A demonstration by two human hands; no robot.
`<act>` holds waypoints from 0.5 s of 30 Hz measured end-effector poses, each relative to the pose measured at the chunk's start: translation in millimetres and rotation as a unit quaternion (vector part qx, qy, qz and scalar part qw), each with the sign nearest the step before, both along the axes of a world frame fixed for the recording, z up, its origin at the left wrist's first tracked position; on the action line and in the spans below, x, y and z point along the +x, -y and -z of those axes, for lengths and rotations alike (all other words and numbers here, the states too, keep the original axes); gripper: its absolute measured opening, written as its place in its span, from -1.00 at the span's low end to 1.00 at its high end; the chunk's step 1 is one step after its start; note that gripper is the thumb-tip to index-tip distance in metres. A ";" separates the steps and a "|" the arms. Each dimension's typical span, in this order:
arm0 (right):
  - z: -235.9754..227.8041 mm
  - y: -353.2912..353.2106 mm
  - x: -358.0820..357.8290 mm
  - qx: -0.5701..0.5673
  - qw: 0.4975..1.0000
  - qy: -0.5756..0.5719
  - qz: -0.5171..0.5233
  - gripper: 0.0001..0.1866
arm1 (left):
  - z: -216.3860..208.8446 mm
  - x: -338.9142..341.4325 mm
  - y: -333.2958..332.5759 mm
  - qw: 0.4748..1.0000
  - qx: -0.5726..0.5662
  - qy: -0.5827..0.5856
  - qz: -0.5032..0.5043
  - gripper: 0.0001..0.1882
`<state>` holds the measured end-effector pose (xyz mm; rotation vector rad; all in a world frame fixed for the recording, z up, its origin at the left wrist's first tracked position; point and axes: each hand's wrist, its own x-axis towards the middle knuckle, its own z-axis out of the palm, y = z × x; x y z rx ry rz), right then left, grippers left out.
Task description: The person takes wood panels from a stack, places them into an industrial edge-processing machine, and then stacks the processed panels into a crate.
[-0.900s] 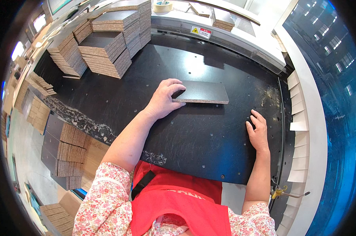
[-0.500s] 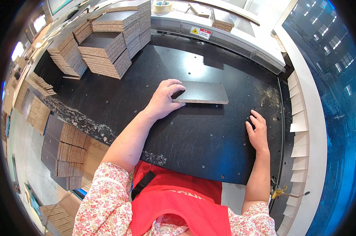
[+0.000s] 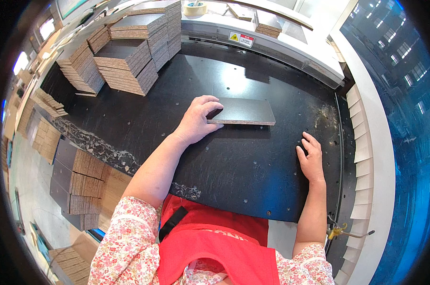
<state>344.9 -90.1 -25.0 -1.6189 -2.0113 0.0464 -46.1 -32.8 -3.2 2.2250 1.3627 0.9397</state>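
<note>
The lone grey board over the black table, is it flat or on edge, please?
Flat: the grey board shows its broad face uppermost, with a narrow speckled edge along its near side.

The left hand (image 3: 194,121) grips the nine o'clock end of a flat grey board (image 3: 243,110) near the middle of the black tabletop (image 3: 224,173), thumb at the near edge. Toward three o'clock the right hand (image 3: 312,160) rests on the tabletop, fingers slightly bent, with a blue panel (image 3: 407,142) farther out. Board stacks (image 3: 124,78) rise at ten; a tape roll (image 3: 195,9) sits at twelve, a yellow fitting (image 3: 337,232) at four, a red apron (image 3: 215,244) at six.
</note>
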 end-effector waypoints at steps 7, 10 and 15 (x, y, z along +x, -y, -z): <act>0.5 -0.9 2.2 0.001 1.000 -0.004 -0.011 -0.68 | 0.4 -0.8 -0.4 1.000 0.006 0.002 0.004 -0.51; 0.9 -1.1 1.9 0.004 1.000 -0.005 -0.013 -0.68 | 0.2 -0.5 0.1 1.000 -0.001 0.002 0.002 -0.51; 0.7 -0.9 1.7 0.003 1.000 -0.006 -0.011 -0.68 | 1.1 -0.7 -0.9 1.000 0.004 -0.011 0.002 -0.50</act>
